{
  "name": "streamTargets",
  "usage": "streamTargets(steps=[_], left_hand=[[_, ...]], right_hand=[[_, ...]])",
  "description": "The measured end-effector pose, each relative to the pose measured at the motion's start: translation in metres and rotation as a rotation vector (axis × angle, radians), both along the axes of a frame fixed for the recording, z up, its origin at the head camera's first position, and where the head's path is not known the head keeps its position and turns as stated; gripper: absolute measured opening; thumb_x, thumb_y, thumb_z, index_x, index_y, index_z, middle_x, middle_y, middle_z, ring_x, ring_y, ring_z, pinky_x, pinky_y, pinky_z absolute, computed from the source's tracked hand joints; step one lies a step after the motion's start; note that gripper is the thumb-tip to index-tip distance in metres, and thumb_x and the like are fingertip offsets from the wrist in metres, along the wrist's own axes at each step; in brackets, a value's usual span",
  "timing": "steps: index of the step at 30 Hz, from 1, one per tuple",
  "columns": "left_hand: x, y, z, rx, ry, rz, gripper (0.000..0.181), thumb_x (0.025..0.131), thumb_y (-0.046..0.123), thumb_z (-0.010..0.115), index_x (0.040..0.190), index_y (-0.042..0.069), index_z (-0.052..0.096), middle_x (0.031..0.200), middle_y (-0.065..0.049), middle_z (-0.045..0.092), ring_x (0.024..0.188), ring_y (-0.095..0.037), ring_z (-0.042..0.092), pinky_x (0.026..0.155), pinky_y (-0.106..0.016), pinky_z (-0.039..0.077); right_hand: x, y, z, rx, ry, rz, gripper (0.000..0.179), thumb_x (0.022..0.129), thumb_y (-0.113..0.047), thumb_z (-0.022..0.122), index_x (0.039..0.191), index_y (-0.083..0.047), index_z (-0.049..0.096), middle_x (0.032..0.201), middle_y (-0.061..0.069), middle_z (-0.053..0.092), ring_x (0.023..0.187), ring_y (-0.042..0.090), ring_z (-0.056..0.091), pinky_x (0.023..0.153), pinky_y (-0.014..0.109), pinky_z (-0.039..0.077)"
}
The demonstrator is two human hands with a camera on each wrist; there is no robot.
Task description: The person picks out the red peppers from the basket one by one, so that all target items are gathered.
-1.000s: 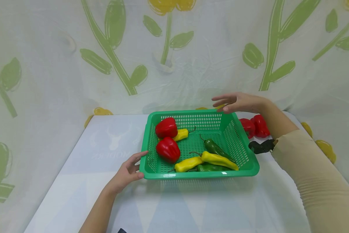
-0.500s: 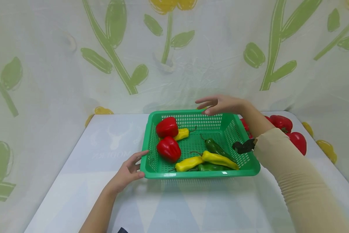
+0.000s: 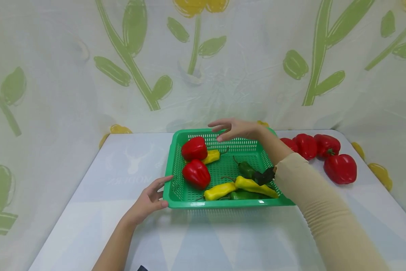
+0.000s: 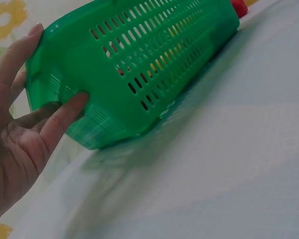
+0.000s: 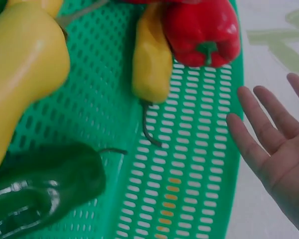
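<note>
A green perforated plastic basket (image 3: pixel 223 203) holds two red bell peppers (image 3: pixel 196 174), three long yellow peppers (image 3: pixel 219 191) and two dark green peppers (image 3: pixel 246 170). My left hand (image 3: pixel 146 203) touches the basket's left end with extended fingers. In the left wrist view, the thumb (image 4: pixel 72 112) lies against the outer wall and another fingertip is at the rim. Over the basket's back rim is my right hand (image 3: pixel 234 129), fingers spread and nothing in it. The right wrist view shows that hand (image 5: pixel 281 149) beside the rim, near a red bell pepper (image 5: pixel 204 40).
Several red bell peppers (image 3: pixel 340 168) lie on the white table (image 3: pixel 121 188) right of the basket, partly behind my right forearm. A flower-patterned curtain (image 3: pixel 236 67) hangs behind the table. A black wrist strap piece (image 3: pixel 265 176) overhangs the basket.
My right hand has moved left along the basket's back rim, from its right corner toward the middle, revealing more red bell peppers. My left hand and the basket's contents stay the same.
</note>
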State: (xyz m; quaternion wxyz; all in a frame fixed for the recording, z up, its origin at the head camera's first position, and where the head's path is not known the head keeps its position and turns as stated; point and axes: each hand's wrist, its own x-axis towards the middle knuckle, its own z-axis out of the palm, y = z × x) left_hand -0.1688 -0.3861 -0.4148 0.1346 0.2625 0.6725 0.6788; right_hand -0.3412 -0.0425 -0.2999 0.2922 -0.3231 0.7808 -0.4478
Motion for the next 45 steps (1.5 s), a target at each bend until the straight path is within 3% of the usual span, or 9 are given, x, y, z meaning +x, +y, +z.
streamTargets(steps=[6, 14, 26, 31, 37, 45], left_hand=[[-0.001, 0.000, -0.002, 0.019, 0.010, -0.020, 0.067, 0.089, 0.008, 0.064, 0.144, -0.001, 0.027, 0.145, -0.015, 0.029, 0.116, -0.019, 0.056, 0.086, -0.028, 0.053], [-0.001, 0.000, -0.002, 0.002, -0.001, -0.007, 0.068, 0.088, 0.008, 0.065, 0.144, 0.000, 0.028, 0.147, -0.024, 0.022, 0.116, -0.019, 0.056, 0.085, -0.029, 0.053], [-0.001, 0.001, -0.001, -0.008, 0.003, -0.003, 0.067, 0.088, 0.008, 0.065, 0.144, 0.000, 0.028, 0.148, -0.025, 0.021, 0.116, -0.016, 0.056, 0.085, -0.029, 0.053], [0.000, 0.001, 0.000, -0.003, 0.008, -0.001, 0.067, 0.088, 0.008, 0.066, 0.144, 0.001, 0.029, 0.147, -0.024, 0.022, 0.116, -0.017, 0.056, 0.085, -0.029, 0.053], [0.000, 0.001, 0.001, -0.003, 0.007, -0.001, 0.069, 0.088, 0.009, 0.066, 0.144, -0.001, 0.028, 0.148, -0.028, 0.018, 0.116, -0.016, 0.056, 0.085, -0.029, 0.053], [0.000, 0.002, 0.000, -0.007, 0.007, 0.009, 0.069, 0.088, 0.008, 0.066, 0.144, -0.002, 0.027, 0.147, -0.026, 0.021, 0.115, -0.016, 0.056, 0.085, -0.029, 0.053]], right_hand=[[0.001, -0.014, -0.009, 0.000, -0.010, 0.003, 0.068, 0.086, -0.025, 0.066, 0.146, -0.015, 0.035, 0.147, 0.015, 0.038, 0.130, 0.031, 0.043, 0.106, 0.055, 0.033], [0.001, -0.027, -0.022, 0.009, -0.002, -0.047, 0.069, 0.086, -0.020, 0.068, 0.146, -0.013, 0.035, 0.146, 0.015, 0.039, 0.126, 0.032, 0.047, 0.103, 0.054, 0.037], [0.005, -0.036, -0.043, 0.036, -0.019, -0.086, 0.071, 0.085, -0.019, 0.068, 0.146, -0.012, 0.032, 0.147, 0.016, 0.037, 0.132, 0.034, 0.039, 0.099, 0.051, 0.043], [0.009, -0.046, -0.051, 0.022, -0.001, -0.132, 0.079, 0.084, -0.018, 0.071, 0.148, -0.012, 0.027, 0.144, 0.017, 0.039, 0.127, 0.033, 0.045, 0.097, 0.046, 0.047], [0.014, -0.058, -0.056, 0.008, 0.034, -0.171, 0.081, 0.081, -0.018, 0.073, 0.148, -0.012, 0.027, 0.144, 0.014, 0.039, 0.124, 0.031, 0.047, 0.091, 0.041, 0.051], [0.018, -0.070, -0.056, -0.015, 0.066, -0.228, 0.067, 0.085, -0.023, 0.068, 0.145, -0.017, 0.036, 0.139, 0.013, 0.044, 0.124, 0.030, 0.043, 0.090, 0.041, 0.051]])
